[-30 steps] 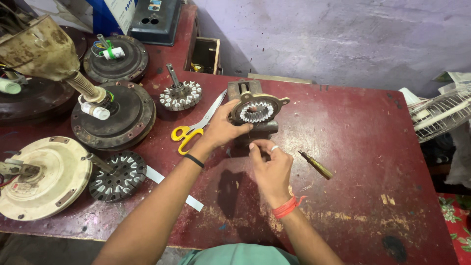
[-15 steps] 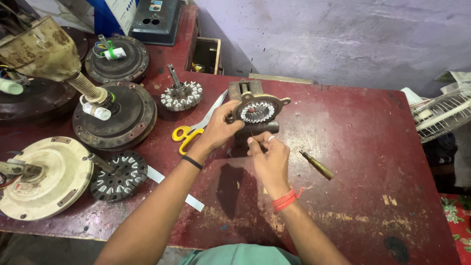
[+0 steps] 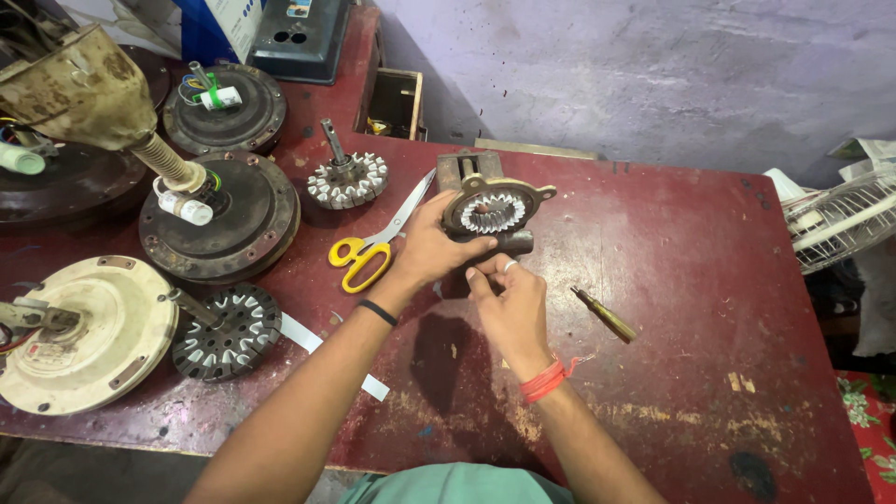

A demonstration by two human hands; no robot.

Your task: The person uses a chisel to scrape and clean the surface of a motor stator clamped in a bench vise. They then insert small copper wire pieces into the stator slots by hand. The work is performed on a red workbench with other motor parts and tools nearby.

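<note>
Red table [image 3: 672,280], two hands [image 3: 434,247] [image 3: 509,303] on one stator [image 3: 493,210], one scissors [image 3: 373,245]

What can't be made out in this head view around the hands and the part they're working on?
- Base of the toothed metal part: hidden by the left hand.
- Whatever the right hand pinches: too small, covered by its fingers.
- Cream fan housing: cut off by the left edge.
- Wire fan guard: cut off by the right edge.

This is a small repair workshop for fans. On the worn red worktop [image 3: 672,280], left of the left hand [image 3: 431,250], lie opened fan motors [image 3: 219,219], a stator [image 3: 347,181], and yellow scissors [image 3: 369,250].
</note>
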